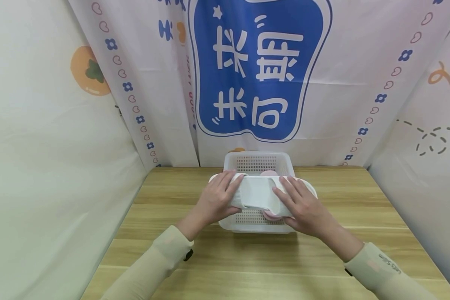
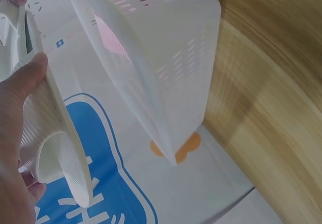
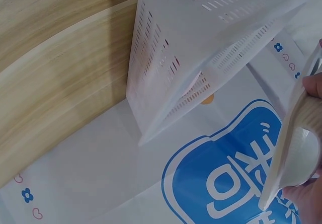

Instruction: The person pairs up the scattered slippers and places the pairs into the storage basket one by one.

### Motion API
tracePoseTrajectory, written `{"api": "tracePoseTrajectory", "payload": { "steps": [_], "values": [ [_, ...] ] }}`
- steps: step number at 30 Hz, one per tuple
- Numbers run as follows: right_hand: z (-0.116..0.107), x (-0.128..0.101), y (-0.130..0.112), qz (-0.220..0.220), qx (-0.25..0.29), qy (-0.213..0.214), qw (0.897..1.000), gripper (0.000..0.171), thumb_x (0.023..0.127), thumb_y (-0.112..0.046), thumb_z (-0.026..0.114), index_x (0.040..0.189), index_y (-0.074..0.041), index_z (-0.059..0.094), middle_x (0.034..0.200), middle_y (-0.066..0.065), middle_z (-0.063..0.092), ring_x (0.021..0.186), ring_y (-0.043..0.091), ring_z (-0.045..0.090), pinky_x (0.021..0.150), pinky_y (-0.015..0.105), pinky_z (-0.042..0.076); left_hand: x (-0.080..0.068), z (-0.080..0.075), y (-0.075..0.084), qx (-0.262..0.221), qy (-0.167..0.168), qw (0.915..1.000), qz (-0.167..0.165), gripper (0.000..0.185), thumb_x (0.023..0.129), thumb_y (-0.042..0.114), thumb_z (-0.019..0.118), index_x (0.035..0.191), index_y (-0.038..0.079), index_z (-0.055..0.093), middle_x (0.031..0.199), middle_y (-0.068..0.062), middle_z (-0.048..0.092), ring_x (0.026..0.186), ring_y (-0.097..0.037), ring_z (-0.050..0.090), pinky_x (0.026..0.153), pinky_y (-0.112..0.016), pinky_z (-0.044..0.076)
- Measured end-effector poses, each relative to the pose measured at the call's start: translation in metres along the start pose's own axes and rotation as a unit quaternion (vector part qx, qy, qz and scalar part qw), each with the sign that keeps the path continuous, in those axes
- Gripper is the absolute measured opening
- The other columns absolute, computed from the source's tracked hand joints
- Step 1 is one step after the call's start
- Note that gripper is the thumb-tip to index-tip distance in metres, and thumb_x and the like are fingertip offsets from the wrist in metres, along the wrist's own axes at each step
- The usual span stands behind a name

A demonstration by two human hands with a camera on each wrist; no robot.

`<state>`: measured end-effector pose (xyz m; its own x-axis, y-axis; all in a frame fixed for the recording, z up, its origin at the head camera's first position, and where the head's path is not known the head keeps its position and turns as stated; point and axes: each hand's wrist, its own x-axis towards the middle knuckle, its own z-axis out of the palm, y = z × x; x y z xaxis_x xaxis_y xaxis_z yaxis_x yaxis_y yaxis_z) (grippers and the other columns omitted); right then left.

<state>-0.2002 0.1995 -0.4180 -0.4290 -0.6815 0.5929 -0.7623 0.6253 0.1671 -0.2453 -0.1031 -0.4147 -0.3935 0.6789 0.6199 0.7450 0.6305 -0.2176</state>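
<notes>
Both hands hold up one long white piece (image 1: 256,192) with rounded ends, level above a basket. It has a ribbed band on each side and a smooth middle; its exact kind is unclear. My left hand (image 1: 218,198) grips the left ribbed band, fingers over the top. On the right band, my right hand (image 1: 306,208) has its fingers spread over it and its thumb beneath. An arched opening and a finely dotted end of the white piece (image 2: 75,173) show in the left wrist view. Below stands the white perforated basket (image 1: 260,227), with something pink (image 1: 268,173) in it, partly hidden.
The basket stands on a wood-grain table (image 1: 247,266) against the back wall. A printed cloth (image 1: 165,104) with a large blue panel (image 1: 262,83) hangs behind it. Pale cloth walls (image 1: 52,166) rise on both sides.
</notes>
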Motion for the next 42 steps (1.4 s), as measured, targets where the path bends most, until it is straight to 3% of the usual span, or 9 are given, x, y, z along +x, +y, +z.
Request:
{"api": "tracePoseTrajectory", "payload": {
  "steps": [13, 18, 28, 31, 33, 37, 39, 42],
  "values": [
    [0.004, 0.004, -0.003, -0.008, -0.007, 0.007, 1.0, 0.092, 0.064, -0.03, 0.085, 0.142, -0.003, 0.044, 0.143, 0.03, 0.041, 0.125, 0.05, 0.042, 0.101, 0.062, 0.037, 0.004, 0.003, 0.005, 0.011, 0.016, 0.9998, 0.003, 0.103, 0.056, 0.054, 0.089, 0.136, 0.002, 0.052, 0.132, -0.021, 0.053, 0.121, -0.034, 0.051, 0.106, -0.043, 0.04],
    [0.003, 0.006, -0.005, -0.003, -0.009, -0.004, 1.0, 0.092, 0.066, -0.034, 0.086, 0.142, -0.004, 0.044, 0.145, 0.029, 0.039, 0.127, 0.049, 0.04, 0.104, 0.06, 0.034, 0.005, 0.002, 0.007, 0.011, 0.015, 0.9998, 0.001, 0.101, 0.057, 0.054, 0.088, 0.136, 0.002, 0.052, 0.133, -0.021, 0.053, 0.121, -0.034, 0.052, 0.105, -0.043, 0.041],
    [0.007, 0.008, -0.005, -0.013, -0.01, 0.014, 1.0, 0.091, 0.065, -0.034, 0.085, 0.141, -0.002, 0.046, 0.143, 0.03, 0.041, 0.125, 0.05, 0.042, 0.103, 0.061, 0.036, 0.007, 0.002, 0.01, 0.016, 0.006, 0.9999, -0.001, 0.1, 0.059, 0.056, 0.087, 0.136, 0.003, 0.052, 0.133, -0.02, 0.053, 0.12, -0.033, 0.052, 0.104, -0.043, 0.042],
    [0.007, 0.008, -0.006, -0.009, -0.007, 0.009, 1.0, 0.088, 0.069, -0.035, 0.083, 0.141, -0.003, 0.045, 0.143, 0.03, 0.04, 0.126, 0.05, 0.041, 0.104, 0.061, 0.034, 0.008, 0.002, 0.011, 0.014, 0.007, 0.9999, -0.001, 0.101, 0.058, 0.055, 0.087, 0.136, 0.003, 0.052, 0.132, -0.02, 0.054, 0.119, -0.033, 0.052, 0.104, -0.043, 0.042],
    [0.008, 0.008, -0.006, -0.007, -0.005, 0.008, 1.0, 0.08, 0.079, -0.041, 0.076, 0.142, -0.003, 0.045, 0.144, 0.029, 0.04, 0.127, 0.049, 0.041, 0.105, 0.06, 0.033, 0.008, 0.003, 0.011, 0.016, 0.007, 0.9999, 0.0, 0.101, 0.057, 0.055, 0.087, 0.136, 0.003, 0.052, 0.132, -0.02, 0.054, 0.119, -0.034, 0.053, 0.104, -0.043, 0.041],
    [0.01, 0.01, -0.008, -0.01, -0.005, 0.022, 1.0, 0.068, 0.095, -0.054, 0.05, 0.14, -0.003, 0.048, 0.143, 0.029, 0.041, 0.125, 0.049, 0.043, 0.104, 0.06, 0.034, 0.009, 0.004, 0.013, 0.017, 0.007, 0.9998, 0.001, 0.1, 0.058, 0.056, 0.087, 0.136, 0.003, 0.052, 0.131, -0.02, 0.054, 0.119, -0.033, 0.053, 0.104, -0.043, 0.041],
    [0.011, 0.011, -0.008, -0.012, -0.007, 0.031, 0.999, 0.07, 0.098, -0.058, 0.04, 0.139, -0.003, 0.049, 0.142, 0.029, 0.043, 0.124, 0.049, 0.045, 0.104, 0.061, 0.035, 0.01, 0.004, 0.014, 0.016, 0.005, 0.9999, 0.0, 0.1, 0.059, 0.056, 0.086, 0.136, 0.003, 0.052, 0.132, -0.02, 0.054, 0.119, -0.033, 0.053, 0.105, -0.042, 0.041],
    [0.012, 0.011, -0.009, -0.013, -0.011, 0.039, 0.999, 0.07, 0.099, -0.058, 0.036, 0.138, -0.002, 0.05, 0.14, 0.029, 0.044, 0.122, 0.05, 0.046, 0.103, 0.061, 0.036, 0.01, 0.004, 0.015, 0.015, 0.004, 0.9999, -0.002, 0.1, 0.058, 0.056, 0.087, 0.136, 0.003, 0.052, 0.132, -0.02, 0.054, 0.119, -0.033, 0.053, 0.104, -0.042, 0.041]
  ]
}}
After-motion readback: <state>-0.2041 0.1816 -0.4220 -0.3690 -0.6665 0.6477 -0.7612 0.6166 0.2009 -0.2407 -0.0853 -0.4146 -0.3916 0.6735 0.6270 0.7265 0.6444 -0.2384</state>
